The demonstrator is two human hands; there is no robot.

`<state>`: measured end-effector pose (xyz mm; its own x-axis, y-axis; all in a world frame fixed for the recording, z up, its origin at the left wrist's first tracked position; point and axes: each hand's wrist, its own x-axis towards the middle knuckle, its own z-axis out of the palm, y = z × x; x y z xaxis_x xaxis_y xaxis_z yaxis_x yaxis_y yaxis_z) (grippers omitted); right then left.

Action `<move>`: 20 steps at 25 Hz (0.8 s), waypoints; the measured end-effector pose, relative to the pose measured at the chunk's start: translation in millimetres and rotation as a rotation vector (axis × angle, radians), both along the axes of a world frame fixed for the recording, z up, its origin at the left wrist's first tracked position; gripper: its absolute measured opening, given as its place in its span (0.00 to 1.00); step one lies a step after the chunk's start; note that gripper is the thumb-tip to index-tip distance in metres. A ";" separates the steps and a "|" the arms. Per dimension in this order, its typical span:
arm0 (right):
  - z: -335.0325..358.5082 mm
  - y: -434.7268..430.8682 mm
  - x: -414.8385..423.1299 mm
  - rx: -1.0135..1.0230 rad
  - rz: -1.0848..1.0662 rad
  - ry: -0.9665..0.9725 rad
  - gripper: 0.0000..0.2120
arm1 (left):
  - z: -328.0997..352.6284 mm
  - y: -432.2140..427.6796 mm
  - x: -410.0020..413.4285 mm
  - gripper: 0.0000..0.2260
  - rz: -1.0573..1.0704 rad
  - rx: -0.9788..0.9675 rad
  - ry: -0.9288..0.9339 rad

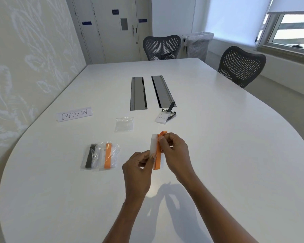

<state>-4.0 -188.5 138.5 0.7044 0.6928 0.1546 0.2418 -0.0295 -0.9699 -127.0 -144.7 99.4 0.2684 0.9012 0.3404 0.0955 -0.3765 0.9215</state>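
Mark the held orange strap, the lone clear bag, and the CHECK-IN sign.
orange strap (158, 163): head view, lower stretch.
clear bag (124, 124): head view, its centre.
CHECK-IN sign (74, 114): head view, middle of lettering.

we see orange strap (158, 155) | frosted white card holder (153, 146) | at nine o'clock bagged black strap (89, 157), orange strap in bag (107, 157) | white table (218, 137)

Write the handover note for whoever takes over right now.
Left hand pinches the clear sleeve at its lower edge; right hand pinches the orange strap against it, both above the table.
Done: one badge with a black strap lies beyond the hands, an empty bag left of it.
Left: fasten strap to sleeve, it seems; then the black-strap pack and orange-strap pack, apparently unopened.
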 end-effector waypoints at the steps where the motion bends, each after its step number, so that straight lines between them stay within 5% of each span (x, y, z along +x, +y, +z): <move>1: -1.6 -0.4 1.9 0.015 -0.014 -0.063 0.08 | -0.6 2.1 0.0 0.05 -0.023 -0.050 -0.011; 5: -7.7 2.7 15.3 0.039 -0.034 -0.243 0.08 | 0.3 5.8 2.9 0.05 -0.141 -0.308 -0.136; 10: -15.4 11.8 33.4 -0.042 0.038 -0.014 0.09 | -17.1 13.8 10.6 0.06 -0.208 -0.453 -0.148; 16: -53.5 20.2 47.4 -0.182 -0.004 -0.005 0.06 | -49.9 20.0 28.0 0.30 -0.131 -0.133 0.222; 20: -76.7 21.9 54.0 -0.256 -0.008 -0.015 0.06 | -75.1 24.1 30.8 0.30 -0.245 -0.052 0.399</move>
